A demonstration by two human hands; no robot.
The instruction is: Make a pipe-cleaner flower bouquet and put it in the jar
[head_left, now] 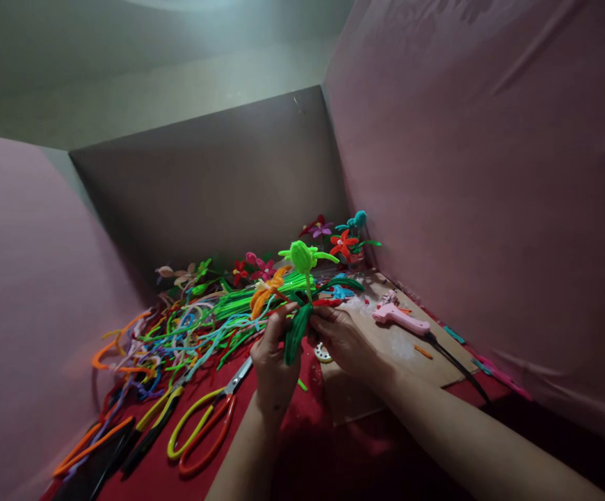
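A pipe-cleaner flower (302, 257) with a bright green bud stands upright between my two hands. Dark green leaves (297, 332) spread from its stem, one hanging down in front and another reaching right. My left hand (274, 351) is closed around the lower stem beside the hanging leaf. With thumb and fingers pinched, my right hand (339, 337) grips the same flower at the stem from the right. The exact grip of the fingertips is partly hidden by the leaf. Just behind my left hand is an orange flower (268, 291).
Scissors (224, 403) with yellow and red handles and pliers (159, 424) lie left on the red cloth. Loose pipe cleaners (188, 341) heap behind them. A pink glue gun (400, 319) with a black cord rests on the cardboard (453, 362). Finished flowers (343, 243) stand at the back.
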